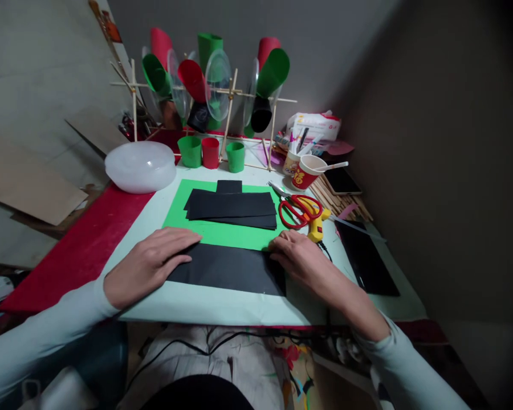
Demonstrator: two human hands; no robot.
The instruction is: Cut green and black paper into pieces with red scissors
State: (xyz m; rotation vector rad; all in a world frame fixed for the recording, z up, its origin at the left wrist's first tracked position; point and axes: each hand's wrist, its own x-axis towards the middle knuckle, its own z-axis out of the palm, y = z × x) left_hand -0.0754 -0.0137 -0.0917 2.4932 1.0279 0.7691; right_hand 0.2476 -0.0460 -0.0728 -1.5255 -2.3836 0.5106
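A sheet of black paper [231, 267] lies near the table's front edge, along the lower side of a green sheet [226, 236]. My left hand [154, 259] rests on its left end, fingers stretched out and the thumb apart. At the right end, my right hand [299, 259] has its fingers bent together on the upper corner of the black sheet, where it meets the green one. Several black paper strips [235, 206] are stacked on the green sheet, with a small black piece [229, 186] behind them. Red-handled scissors [297, 212] lie beyond my right hand.
A yellow glue gun [316, 230] with a cord lies by the scissors. Paper cups [306, 173], wooden sticks [337, 196] and a black panel [367, 259] are at right. A stick frame [228, 114] with coloured paper tubes stands behind. A clear plastic piece [141, 165] sits left.
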